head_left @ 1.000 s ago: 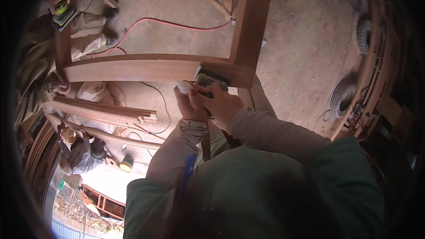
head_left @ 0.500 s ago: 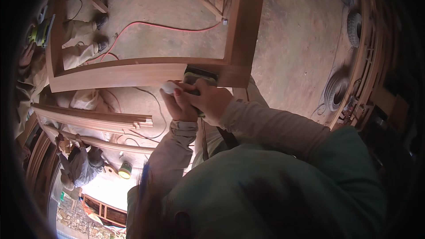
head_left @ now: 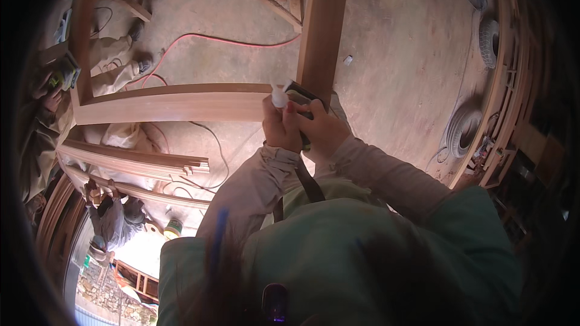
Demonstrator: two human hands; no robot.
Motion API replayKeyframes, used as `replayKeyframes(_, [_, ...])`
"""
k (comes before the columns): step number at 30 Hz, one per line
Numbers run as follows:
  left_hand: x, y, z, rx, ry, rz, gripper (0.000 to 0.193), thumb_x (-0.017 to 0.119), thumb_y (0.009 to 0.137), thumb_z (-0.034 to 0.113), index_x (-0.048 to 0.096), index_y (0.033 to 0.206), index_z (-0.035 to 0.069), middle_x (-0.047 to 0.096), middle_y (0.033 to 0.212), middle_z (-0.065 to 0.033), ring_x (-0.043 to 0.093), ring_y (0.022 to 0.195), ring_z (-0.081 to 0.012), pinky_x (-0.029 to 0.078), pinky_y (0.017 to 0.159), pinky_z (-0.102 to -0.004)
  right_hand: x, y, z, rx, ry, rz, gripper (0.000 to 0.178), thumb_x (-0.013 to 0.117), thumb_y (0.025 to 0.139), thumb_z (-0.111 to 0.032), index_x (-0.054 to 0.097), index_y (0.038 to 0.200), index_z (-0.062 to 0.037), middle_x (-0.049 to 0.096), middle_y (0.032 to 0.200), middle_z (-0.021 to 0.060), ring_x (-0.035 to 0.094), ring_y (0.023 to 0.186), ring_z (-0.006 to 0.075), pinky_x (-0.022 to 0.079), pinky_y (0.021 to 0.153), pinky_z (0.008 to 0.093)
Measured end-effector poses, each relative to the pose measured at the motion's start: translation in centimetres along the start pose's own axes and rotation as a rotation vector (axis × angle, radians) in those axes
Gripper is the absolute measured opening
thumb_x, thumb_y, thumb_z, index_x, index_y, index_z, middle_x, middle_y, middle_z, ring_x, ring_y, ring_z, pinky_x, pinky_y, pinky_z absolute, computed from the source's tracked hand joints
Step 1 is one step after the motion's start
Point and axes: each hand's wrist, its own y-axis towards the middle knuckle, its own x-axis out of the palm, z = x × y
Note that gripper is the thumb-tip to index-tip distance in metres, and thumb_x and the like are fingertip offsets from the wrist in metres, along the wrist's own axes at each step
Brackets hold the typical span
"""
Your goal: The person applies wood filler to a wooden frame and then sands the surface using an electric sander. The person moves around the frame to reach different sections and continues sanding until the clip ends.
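Note:
My left hand (head_left: 281, 127) is closed around a small white bottle (head_left: 279, 97) with a narrow tip, held upward; the fingers hide most of its body. A red patch shows at the thumb's end. Close beside it, my right hand (head_left: 323, 125) grips what looks like a green-and-black sander (head_left: 304, 95), its dark flat side turned up and much of it covered by my fingers. Both hands are together over the near right corner of a large wooden frame (head_left: 181, 104). Whether the sander touches the wood is hidden.
A co-worker's hand (head_left: 51, 99) holds a green-and-black tool (head_left: 65, 75) at the frame's left end. Stacked wooden mouldings (head_left: 136, 160) lie left of me, near another person (head_left: 115, 220). A red hose (head_left: 205, 35) crosses the floor. Tires (head_left: 464, 130) and long boards (head_left: 504, 96) line the right.
My hands have shifted right and slightly up in view, still together. The white bottle has been raised, and its tip now shows. The frame's right side appears farther left.

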Motion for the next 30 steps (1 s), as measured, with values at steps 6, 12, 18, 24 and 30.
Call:
replayKeyframes(6, [5.7, -2.6, -3.1, 0.032, 0.01, -0.075, 0.028, 0.055, 0.095, 0.024, 0.045, 0.109, 0.002, 0.064, 0.079, -0.0106, 0.065, 0.073, -0.0202, 0.051, 0.067, -0.0336, -1.0, -4.6, 4.6, 0.099, -0.042, 0.036, 0.055, 0.073, 0.074, -0.023, 0.05, 0.123, -0.0276, 0.047, 0.11, 0.0138, 0.062, 0.089, 0.036, 0.055, 0.07, 0.0432])
replayKeyframes(12, [7.6, -3.5, -4.5, 0.032, -0.043, -0.077, 0.029, 0.061, 0.09, 0.022, 0.048, 0.108, 0.003, 0.064, 0.078, -0.0123, 0.066, 0.071, -0.0262, 0.051, 0.063, -0.0375, -2.0, -6.1, 5.9, 0.128, -0.054, 0.034, 0.051, 0.072, 0.075, -0.023, 0.051, 0.121, -0.0268, 0.048, 0.115, 0.0129, 0.06, 0.092, 0.0341, 0.056, 0.07, 0.0419])
replayKeyframes(18, [1.3, -0.8, -2.8, 0.117, -0.018, 0.064, 0.027, 0.053, 0.096, 0.023, 0.046, 0.111, 0.001, 0.066, 0.083, -0.0101, 0.066, 0.075, -0.0235, 0.052, 0.07, -0.0355, -0.8, -0.3, 1.3, -0.041, -0.067, -0.021, 0.057, 0.073, 0.073, -0.022, 0.05, 0.125, -0.0291, 0.049, 0.111, 0.0124, 0.062, 0.086, 0.0322, 0.055, 0.069, 0.0409])
replayKeyframes(24, [-10.4, 3.1, -0.1, 0.134, -0.059, 0.313, 0.041, 0.043, 0.101, 0.037, 0.038, 0.114, -0.002, 0.065, 0.081, -0.0104, 0.062, 0.078, -0.0152, 0.047, 0.079, -0.0291, 2.0, 8.4, -8.5, -0.226, -0.11, -0.131, 0.042, 0.063, 0.083, -0.017, 0.053, 0.122, -0.0284, 0.05, 0.109, 0.0108, 0.063, 0.092, 0.0304, 0.055, 0.071, 0.041])
replayKeyframes(30, [-18.2, 6.1, 1.2, 0.148, 0.047, 0.516, 0.048, 0.04, 0.101, 0.045, 0.038, 0.114, -0.001, 0.066, 0.075, -0.0117, 0.06, 0.075, -0.0154, 0.044, 0.079, -0.0281, 7.2, 13.4, -13.8, -0.336, -0.103, 0.044, 0.042, 0.061, 0.083, -0.017, 0.053, 0.122, -0.0311, 0.05, 0.108, 0.0114, 0.065, 0.074, 0.0293, 0.055, 0.058, 0.0412])
